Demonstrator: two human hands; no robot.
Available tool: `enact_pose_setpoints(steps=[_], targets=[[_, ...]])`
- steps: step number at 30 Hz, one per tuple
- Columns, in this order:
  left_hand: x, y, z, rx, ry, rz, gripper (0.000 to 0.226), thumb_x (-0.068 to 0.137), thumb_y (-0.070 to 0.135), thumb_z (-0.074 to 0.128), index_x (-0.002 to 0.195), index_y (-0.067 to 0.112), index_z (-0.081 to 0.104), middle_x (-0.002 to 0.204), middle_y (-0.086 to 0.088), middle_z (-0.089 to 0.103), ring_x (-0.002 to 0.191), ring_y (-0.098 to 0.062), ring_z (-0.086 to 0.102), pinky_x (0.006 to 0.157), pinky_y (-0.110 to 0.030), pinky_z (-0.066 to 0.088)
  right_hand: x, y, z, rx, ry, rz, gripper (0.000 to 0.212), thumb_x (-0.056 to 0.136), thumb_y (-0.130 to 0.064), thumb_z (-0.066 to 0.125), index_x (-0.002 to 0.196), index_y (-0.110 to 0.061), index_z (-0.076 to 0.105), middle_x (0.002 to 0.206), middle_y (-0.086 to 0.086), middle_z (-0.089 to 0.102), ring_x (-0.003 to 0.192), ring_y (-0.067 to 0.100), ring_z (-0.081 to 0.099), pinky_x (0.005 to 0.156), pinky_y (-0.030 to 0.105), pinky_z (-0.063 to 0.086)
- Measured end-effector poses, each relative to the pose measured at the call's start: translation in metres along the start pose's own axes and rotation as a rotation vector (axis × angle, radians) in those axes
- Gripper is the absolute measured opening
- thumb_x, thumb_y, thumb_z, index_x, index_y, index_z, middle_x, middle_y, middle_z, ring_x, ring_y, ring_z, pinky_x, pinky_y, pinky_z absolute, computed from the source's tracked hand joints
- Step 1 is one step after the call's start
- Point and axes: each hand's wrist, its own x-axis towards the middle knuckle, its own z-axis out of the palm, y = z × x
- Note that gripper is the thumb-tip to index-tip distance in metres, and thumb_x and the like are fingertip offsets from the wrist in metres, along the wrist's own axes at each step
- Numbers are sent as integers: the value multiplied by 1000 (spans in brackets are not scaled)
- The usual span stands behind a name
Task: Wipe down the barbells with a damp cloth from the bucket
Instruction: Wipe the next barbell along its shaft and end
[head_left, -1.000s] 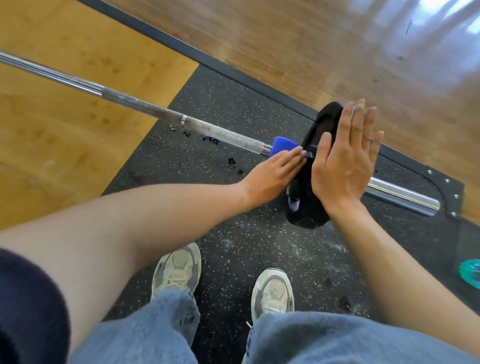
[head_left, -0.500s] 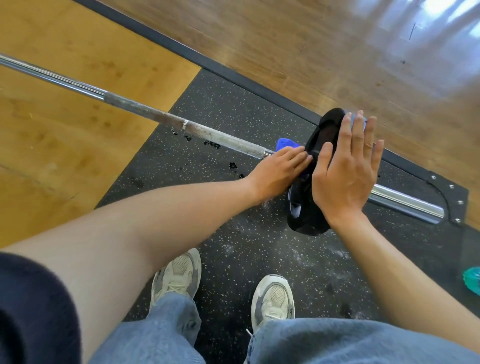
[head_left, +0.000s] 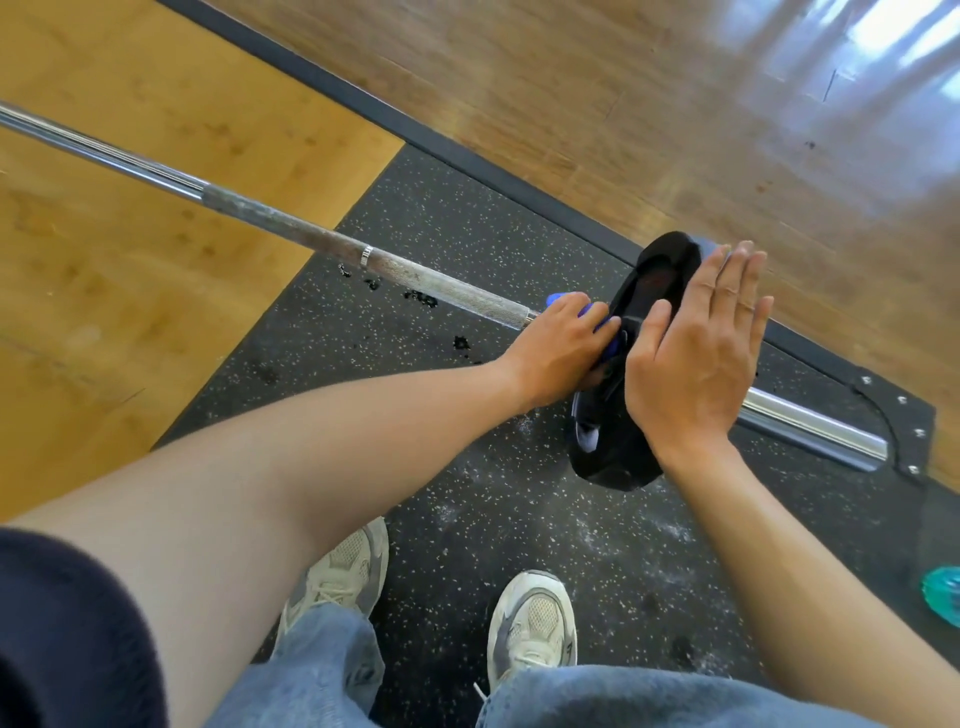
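no legible writing on plate

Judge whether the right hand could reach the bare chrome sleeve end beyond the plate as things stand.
Probably yes: the right hand rests flat on the black plate, and the chrome sleeve sticks out bare just beside it, with nothing in between.
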Motion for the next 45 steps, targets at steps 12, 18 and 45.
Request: enact_pose_setpoints(steps=[12, 18, 45], targets=[[-21, -7, 20, 111, 112, -2, 53, 100, 2, 34, 153, -3, 32, 155, -28, 38, 145, -50, 32, 120, -55, 29, 29, 2, 2, 2, -38, 0, 72, 103, -45, 31, 157, 1, 23, 165, 18, 23, 156, 26, 10, 128, 42, 5], [4, -12, 18, 146, 157, -16, 46, 96, 10, 54, 140, -3, 53, 140, -23, 56, 138, -46, 45, 113, -52, 40, 50, 3, 4, 24, -74, 8, 70, 103, -47, 30, 157, -1, 28, 164, 15, 29, 155, 24, 15, 127, 39, 4], [99, -70, -5, -35, 8, 43, 34, 103, 32, 55, 96, 2, 69, 96, -17, 68, 91, -37, 64, 93, -45, 47, 223, -17, 18, 85, -538, 205, 76, 105, -61, 19, 125, 1, 60, 122, 23, 59, 114, 37, 54, 96, 43, 39]])
